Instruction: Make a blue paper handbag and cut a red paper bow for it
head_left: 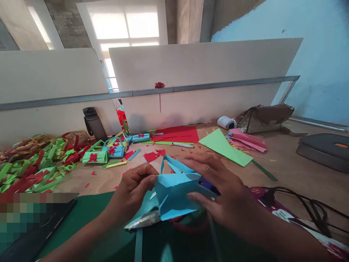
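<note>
Two-handed hold on blue paper bag (174, 194) above green mat (95, 203), long axis left-to-right, strap (163, 164) upward; pinched at upper-left corner by closed left hand (137, 185), straddled at right end by half-open right hand (226, 187). Beyond: scrap-littered brown surface (105, 178), white boards (204, 62), window (124, 23).

Two hands (136, 187) (222, 182), one bottle (96, 125), one handbag (268, 116)
</note>
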Available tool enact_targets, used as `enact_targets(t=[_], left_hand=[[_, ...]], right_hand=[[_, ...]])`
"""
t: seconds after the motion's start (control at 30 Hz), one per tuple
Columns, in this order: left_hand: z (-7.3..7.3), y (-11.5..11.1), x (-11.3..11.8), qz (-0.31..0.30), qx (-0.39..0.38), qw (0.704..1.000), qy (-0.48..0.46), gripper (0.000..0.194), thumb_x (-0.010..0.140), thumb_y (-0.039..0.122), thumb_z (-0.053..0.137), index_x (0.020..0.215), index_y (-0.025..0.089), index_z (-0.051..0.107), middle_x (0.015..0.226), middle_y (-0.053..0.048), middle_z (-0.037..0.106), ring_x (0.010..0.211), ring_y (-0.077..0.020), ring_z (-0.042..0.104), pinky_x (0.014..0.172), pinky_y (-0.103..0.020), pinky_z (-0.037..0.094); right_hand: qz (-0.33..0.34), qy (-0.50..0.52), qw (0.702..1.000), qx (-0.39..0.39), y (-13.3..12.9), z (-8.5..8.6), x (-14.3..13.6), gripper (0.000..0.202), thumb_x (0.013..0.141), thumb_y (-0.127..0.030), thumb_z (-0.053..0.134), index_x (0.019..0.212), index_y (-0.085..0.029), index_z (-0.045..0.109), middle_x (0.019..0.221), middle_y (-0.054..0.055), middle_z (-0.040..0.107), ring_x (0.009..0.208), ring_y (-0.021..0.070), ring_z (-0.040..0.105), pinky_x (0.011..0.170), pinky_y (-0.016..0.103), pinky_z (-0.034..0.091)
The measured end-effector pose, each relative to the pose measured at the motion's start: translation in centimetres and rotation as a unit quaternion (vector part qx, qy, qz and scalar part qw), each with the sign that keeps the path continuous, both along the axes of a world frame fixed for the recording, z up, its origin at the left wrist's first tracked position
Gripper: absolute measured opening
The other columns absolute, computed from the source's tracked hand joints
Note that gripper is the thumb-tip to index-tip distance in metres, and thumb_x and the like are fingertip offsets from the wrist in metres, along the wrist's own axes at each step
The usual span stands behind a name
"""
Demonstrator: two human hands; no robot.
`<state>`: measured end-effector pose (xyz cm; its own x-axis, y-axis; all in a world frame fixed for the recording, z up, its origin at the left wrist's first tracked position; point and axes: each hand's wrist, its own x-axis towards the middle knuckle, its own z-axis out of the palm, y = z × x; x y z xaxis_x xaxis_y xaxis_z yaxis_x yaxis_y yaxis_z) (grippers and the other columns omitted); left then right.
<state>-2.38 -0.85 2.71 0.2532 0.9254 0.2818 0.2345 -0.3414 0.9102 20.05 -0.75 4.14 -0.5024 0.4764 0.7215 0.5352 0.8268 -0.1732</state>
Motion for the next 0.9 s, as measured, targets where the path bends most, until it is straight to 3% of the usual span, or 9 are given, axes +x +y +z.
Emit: enact_targets(t=[0.2,0.33,0.43,0.5,0.6,0.73,0.83,0.9], left_hand=[[-0.5,0.6,-0.3,-0.004,-0.068,0.996,-0.050,0.027,0.085,0.038,0.050,0.071,0.016,0.051,0.065,0.002,0.043,0.060,-0.0102,0.037,0.055,-0.021,0.033],[-0.9,0.4,0.1,-0.041,-0.146,0.983,-0.106,0.024,0.086,0.037,0.051,0.073,0.017,0.050,0.065,0.003,0.043,0.060,-0.0095,0.038,0.057,-0.021,0.033],[-0.9,0.6,0.1,-0.055,-0.164,0.978,-0.114,0.024,0.085,0.038,0.050,0.074,0.017,0.049,0.065,0.004,0.044,0.061,-0.0097,0.040,0.058,-0.021,0.034],[-0.5,0.8,-0.1,-0.058,-0.146,0.985,-0.073,0.025,0.084,0.038,0.050,0.071,0.017,0.051,0.063,0.004,0.045,0.060,-0.0099,0.040,0.058,-0.021,0.035],[0.5,0.9,-0.4,-0.037,-0.094,0.993,0.056,0.028,0.083,0.037,0.051,0.064,0.016,0.053,0.059,0.003,0.048,0.058,-0.0111,0.043,0.057,-0.022,0.035],[1.9,0.3,0.3,0.084,0.068,0.979,0.175,0.024,0.085,0.034,0.049,0.074,0.018,0.063,0.076,-0.001,0.061,0.073,-0.0156,0.053,0.064,-0.024,0.038],[2.3,-0.3,1.6,0.034,0.137,0.970,0.200,0.025,0.088,0.033,0.047,0.083,0.021,0.068,0.090,-0.002,0.065,0.087,-0.0169,0.056,0.079,-0.025,0.039],[2.3,-0.5,2.5,-0.019,0.139,0.965,0.222,0.023,0.087,0.033,0.049,0.088,0.024,0.070,0.091,-0.002,0.065,0.089,-0.0173,0.056,0.081,-0.027,0.039]], right_hand=[[-0.016,0.120,0.991,-0.058,0.8,0.1,0.2,0.026,0.075,-0.011,0.062,0.099,-0.017,0.066,0.095,0.005,0.073,0.091,0.0200,0.067,0.078,0.030,0.055],[-0.004,0.158,0.979,-0.127,0.8,0.4,0.0,0.017,0.074,-0.011,0.063,0.087,-0.019,0.071,0.085,0.003,0.075,0.080,0.0195,0.070,0.069,0.028,0.058],[0.001,0.171,0.972,-0.162,0.7,0.5,0.0,0.017,0.074,-0.010,0.063,0.083,-0.021,0.072,0.081,0.000,0.075,0.074,0.0175,0.070,0.063,0.025,0.057],[-0.004,0.164,0.973,-0.160,0.7,0.4,0.1,0.017,0.074,-0.007,0.062,0.080,-0.020,0.072,0.076,-0.001,0.075,0.069,0.0154,0.069,0.058,0.022,0.055],[0.007,0.117,0.989,-0.089,0.7,0.2,0.3,0.017,0.076,-0.005,0.058,0.078,-0.017,0.070,0.069,0.000,0.073,0.063,0.0138,0.066,0.059,0.023,0.052],[0.024,0.021,0.999,0.019,0.6,-0.4,0.1,0.017,0.080,-0.006,0.052,0.079,-0.013,0.068,0.068,0.005,0.070,0.064,0.0162,0.063,0.065,0.031,0.049],[0.019,0.010,0.999,0.044,0.6,-1.0,-0.2,0.016,0.080,-0.005,0.053,0.080,-0.014,0.067,0.069,0.006,0.070,0.067,0.0170,0.062,0.066,0.031,0.048],[0.026,0.010,0.998,0.058,0.6,-1.4,-0.3,0.015,0.080,-0.005,0.054,0.082,-0.014,0.065,0.072,0.006,0.070,0.068,0.0166,0.063,0.067,0.030,0.048]])
